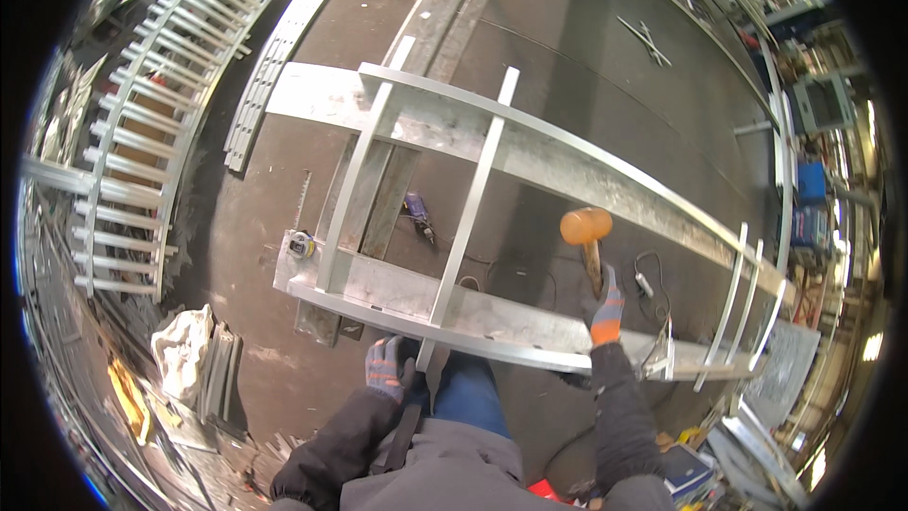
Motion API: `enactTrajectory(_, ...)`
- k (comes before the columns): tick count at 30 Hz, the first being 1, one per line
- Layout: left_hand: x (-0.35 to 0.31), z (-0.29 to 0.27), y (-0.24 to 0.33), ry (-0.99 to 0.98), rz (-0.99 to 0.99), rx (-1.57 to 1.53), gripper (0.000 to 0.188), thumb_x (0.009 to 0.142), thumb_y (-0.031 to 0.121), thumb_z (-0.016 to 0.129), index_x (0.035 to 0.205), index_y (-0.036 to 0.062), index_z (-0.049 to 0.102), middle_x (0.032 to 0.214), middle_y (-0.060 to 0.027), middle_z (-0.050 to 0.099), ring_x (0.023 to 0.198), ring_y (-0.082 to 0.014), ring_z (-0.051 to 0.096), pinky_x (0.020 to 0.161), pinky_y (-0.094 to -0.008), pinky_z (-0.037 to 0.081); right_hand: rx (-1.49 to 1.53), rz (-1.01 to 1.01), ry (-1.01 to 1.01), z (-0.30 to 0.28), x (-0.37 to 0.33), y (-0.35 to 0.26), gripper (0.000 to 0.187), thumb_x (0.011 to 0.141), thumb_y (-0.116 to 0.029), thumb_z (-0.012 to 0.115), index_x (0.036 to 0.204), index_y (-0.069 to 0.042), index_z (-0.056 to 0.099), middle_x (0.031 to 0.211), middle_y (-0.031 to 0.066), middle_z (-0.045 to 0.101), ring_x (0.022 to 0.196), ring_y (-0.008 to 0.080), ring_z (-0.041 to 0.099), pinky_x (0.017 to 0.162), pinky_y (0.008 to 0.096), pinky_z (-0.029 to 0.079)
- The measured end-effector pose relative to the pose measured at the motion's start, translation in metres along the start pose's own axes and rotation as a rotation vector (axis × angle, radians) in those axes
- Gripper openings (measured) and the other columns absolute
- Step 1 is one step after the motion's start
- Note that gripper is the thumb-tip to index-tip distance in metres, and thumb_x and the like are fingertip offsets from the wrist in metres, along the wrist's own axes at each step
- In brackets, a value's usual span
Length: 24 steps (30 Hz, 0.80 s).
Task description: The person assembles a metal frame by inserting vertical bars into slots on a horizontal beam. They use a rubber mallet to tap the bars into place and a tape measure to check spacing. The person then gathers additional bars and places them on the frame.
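Note:
My right hand (605,308), in a grey and orange glove, grips the wooden handle of a mallet (586,225). Its rounded orange head is raised above the near beam. In a matching glove, my left hand (385,367) is just below the near rail, close to the protruding end of a crossbar (470,213). Its fingers look bent, but their undersides are hidden. A ladder-like metal frame (605,156) with two long rails lies across two broad metal beams (445,301). Several crossbars join the rails, two on the left and others grouped at the far right end.
A tape measure (302,244) sits at the near beam's left end. On the floor between the beams lies a purple power tool (417,212) with a cord. A slatted metal frame (142,147) stands at left, near a white sack (183,350). Scrap metal (747,445) piles up at lower right.

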<state>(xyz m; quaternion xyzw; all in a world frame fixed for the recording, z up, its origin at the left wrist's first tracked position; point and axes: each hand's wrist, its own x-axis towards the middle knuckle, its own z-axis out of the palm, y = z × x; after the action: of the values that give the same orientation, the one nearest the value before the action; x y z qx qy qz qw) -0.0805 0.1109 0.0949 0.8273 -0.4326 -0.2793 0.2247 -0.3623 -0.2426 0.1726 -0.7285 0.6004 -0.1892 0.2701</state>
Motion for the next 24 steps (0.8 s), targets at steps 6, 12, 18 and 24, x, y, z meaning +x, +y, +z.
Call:
enactTrajectory(6, -0.019, 0.079, -0.001, -0.078, -0.546, -0.459, 0.056, 0.088, 0.036, 0.078, 0.129, 0.0031, 0.061, 0.115, -0.0170, 0.066, 0.104, -0.0286, 0.065, 0.093, -0.0417, 0.052, -0.413, -0.301, -0.366, 0.048, 0.214, 0.053, 0.051, 0.096, -0.043, 0.065, 0.135, -0.011, 0.061, 0.124, 0.0198, 0.069, 0.111, 0.0396, 0.067, 0.093, 0.0481, 0.053)
enactTrajectory(12, -0.019, 0.113, 0.008, 0.106, -0.697, -0.794, 0.026, 0.093, 0.028, 0.071, 0.105, 0.0049, 0.070, 0.089, -0.0035, 0.068, 0.084, -0.0129, 0.060, 0.074, -0.0311, 0.050, -0.433, -0.614, -0.344, 0.080, 0.278, 0.081, 0.048, 0.091, -0.028, 0.070, 0.134, -0.009, 0.061, 0.125, 0.0204, 0.066, 0.115, 0.0415, 0.062, 0.098, 0.0490, 0.050)
enactTrajectory(18, -0.005, 0.087, 0.016, 0.250, -0.666, -0.473, 0.026, 0.089, 0.025, 0.069, 0.107, 0.0058, 0.068, 0.101, -0.0190, 0.070, 0.097, -0.0358, 0.068, 0.084, -0.0465, 0.054, -0.346, -0.537, -0.195, 0.092, 0.221, 0.042, 0.047, 0.094, -0.015, 0.060, 0.139, -0.001, 0.056, 0.135, 0.0221, 0.060, 0.124, 0.0401, 0.057, 0.109, 0.0441, 0.045)
enactTrajectory(24, 0.116, -0.050, -0.044, 0.840, -0.412, 0.078, 0.061, 0.088, 0.036, 0.070, 0.135, -0.0014, 0.056, 0.129, -0.0279, 0.057, 0.122, -0.0470, 0.052, 0.105, -0.0538, 0.044, 0.279, -0.179, -0.496, 0.110, 0.060, 0.001, 0.038, 0.099, -0.006, 0.046, 0.133, 0.002, 0.060, 0.131, 0.0156, 0.063, 0.124, 0.0251, 0.058, 0.111, 0.0397, 0.043)
